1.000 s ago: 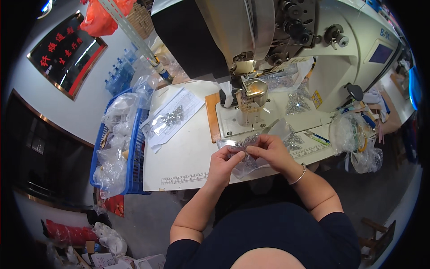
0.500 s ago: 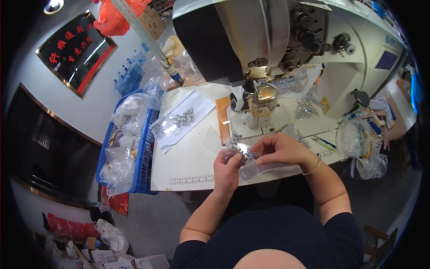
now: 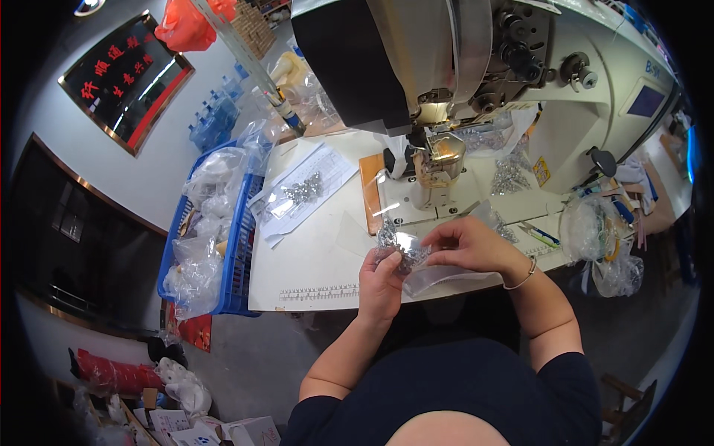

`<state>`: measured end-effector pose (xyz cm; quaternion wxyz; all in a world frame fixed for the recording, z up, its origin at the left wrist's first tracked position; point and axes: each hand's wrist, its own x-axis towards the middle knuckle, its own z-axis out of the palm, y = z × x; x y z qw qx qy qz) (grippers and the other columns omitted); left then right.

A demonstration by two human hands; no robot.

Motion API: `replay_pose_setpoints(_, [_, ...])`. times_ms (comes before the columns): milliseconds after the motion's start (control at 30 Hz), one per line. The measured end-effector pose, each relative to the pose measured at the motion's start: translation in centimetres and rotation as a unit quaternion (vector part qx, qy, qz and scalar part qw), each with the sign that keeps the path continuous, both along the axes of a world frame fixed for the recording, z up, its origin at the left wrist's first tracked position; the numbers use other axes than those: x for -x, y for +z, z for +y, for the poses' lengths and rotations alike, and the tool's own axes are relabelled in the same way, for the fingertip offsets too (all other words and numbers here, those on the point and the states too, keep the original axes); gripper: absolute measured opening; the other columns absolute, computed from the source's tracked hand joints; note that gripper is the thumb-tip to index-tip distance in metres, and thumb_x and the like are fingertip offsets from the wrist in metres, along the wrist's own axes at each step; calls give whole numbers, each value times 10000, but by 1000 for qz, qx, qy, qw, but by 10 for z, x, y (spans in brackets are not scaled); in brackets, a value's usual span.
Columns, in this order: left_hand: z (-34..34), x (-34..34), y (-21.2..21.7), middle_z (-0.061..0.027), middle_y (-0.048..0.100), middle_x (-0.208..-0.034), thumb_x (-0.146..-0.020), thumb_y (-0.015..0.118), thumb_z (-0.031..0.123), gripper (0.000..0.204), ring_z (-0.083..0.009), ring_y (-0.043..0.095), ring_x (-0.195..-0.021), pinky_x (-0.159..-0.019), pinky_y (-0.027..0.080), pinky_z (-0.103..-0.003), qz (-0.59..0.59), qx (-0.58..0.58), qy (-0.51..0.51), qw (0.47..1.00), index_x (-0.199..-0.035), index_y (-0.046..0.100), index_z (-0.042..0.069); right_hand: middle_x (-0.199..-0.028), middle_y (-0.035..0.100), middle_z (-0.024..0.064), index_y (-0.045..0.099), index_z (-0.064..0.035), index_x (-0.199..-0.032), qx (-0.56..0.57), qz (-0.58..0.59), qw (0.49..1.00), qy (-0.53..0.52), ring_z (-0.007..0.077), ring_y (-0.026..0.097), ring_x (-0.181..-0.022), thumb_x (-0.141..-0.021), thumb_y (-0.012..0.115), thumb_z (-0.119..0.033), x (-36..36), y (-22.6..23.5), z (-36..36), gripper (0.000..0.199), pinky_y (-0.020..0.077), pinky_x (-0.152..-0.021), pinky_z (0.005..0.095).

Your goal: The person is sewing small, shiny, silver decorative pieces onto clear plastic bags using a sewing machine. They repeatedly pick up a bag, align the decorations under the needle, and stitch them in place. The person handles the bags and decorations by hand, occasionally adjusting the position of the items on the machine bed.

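The left hand grips a clear bag of silvery pieces between thumb and fingers. The right hand is half curled, its fingertips at the bag's right edge; I cannot tell whether they pinch the film. The bag is held up over the tabletop, just inside its front edge, with the left wrist crossing that edge. Below the right hand, a loose clear plastic sheet lies along the edge.

Just beyond the bag stands the sewing machine, its metal foot near enough to limit forward reach. A brown block borders its plate on the left. Past that, white surface gives sideways room as far as the printed paper and the ruler strip by the front edge. A blue basket stands against the left edge. To the right the way is tighter: small snips lie near the right forearm, and bundled plastic crowds the far right.
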<state>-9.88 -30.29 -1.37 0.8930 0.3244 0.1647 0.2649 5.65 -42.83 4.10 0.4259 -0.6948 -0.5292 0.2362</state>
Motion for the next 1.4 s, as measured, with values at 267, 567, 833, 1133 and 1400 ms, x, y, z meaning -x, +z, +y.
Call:
replay_pose_setpoints(267, [1, -11, -2, -17, 633, -970, -870, 604, 159, 88, -187, 566, -985, -845, 463, -353, -84, 206, 50, 974, -951, 610, 124, -1024, 520, 145, 573, -28, -1009, -330, -216, 870, -295, 278, 524, -903, -663, 763, -94, 15, -6, 4, 400, 433, -793, 348])
replay_pose_setpoints(567, [-8, -20, -4, 46, 630, -997, -878, 597, 155, 97, -169, 547, -1027, -918, 410, -360, -78, 172, 85, 978, -975, 604, 155, -1064, 482, 62, 425, 4, -1193, -265, 384, 861, -203, 140, 493, -872, -775, 720, -123, 40, -58, 17, 527, 436, -809, 274])
replay_pose_setpoints(833, [11, -15, -5, -84, 604, -970, -829, 606, 49, 135, -264, 549, -991, -890, 427, -415, -67, -554, 377, 740, -948, 541, 63, -1138, 521, 111, 415, 8, -1267, -214, 230, 939, -139, 178, 494, -1016, -797, 649, -73, 37, -55, -7, 532, 423, -866, 308])
replay_pose_setpoints(1133, [45, 17, 21, 82, 547, -982, -748, 677, 127, 222, -162, 538, -973, -973, 274, -480, -69, -871, 375, 309, -919, 580, 231, -1388, 370, 154, 317, -28, -1382, -196, 530, 785, 256, 266, 402, -1258, -594, 712, -655, 50, -44, -14, 1082, 322, -1045, 423])
replay_pose_setpoints(1400, [26, 10, 2, 73, 542, -965, -748, 666, 143, 166, -165, 545, -978, -990, 221, -512, -1, -856, 386, 343, -860, 589, 237, -1147, 555, 119, 493, -19, -1209, -191, 617, 760, 76, 258, 544, -1073, -808, 680, -140, 59, -68, -9, 458, 421, -952, 385])
